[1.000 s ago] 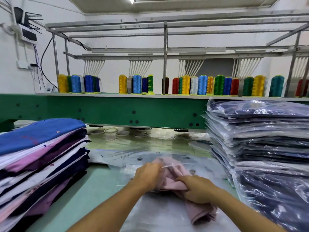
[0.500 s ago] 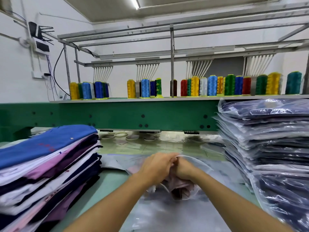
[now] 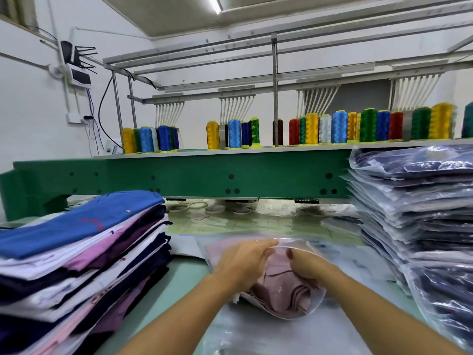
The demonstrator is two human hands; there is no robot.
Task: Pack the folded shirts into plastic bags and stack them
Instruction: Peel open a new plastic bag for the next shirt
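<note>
Right hand (image 3: 307,267) is in the bag mouth, fingers curled down over the pink shirt (image 3: 284,293), gripping bunched cloth. Left hand (image 3: 243,262), just beside it, pinches the upper lip of the plastic bag (image 3: 316,301) and holds it up.

The shirt lies on the table (image 3: 179,280) between the two piles. It is rumpled at my end, and film covers most of it as far as I can tell.

Handling, my judgement:
- Cloth is soft and light, with no stiffness, so it buckles if shoved from one edge. Better to press flat near the folded corners.
- Film is thin, slick and clingy, so take it only at the mouth rim.

To my left is a stack of folded shirts (image 3: 76,252), unbagged. To my right, a stack of bagged shirts (image 3: 414,213), likely where this one goes. Beyond them, a green machine beam (image 3: 204,175), with thread cones (image 3: 339,126) on top
</note>
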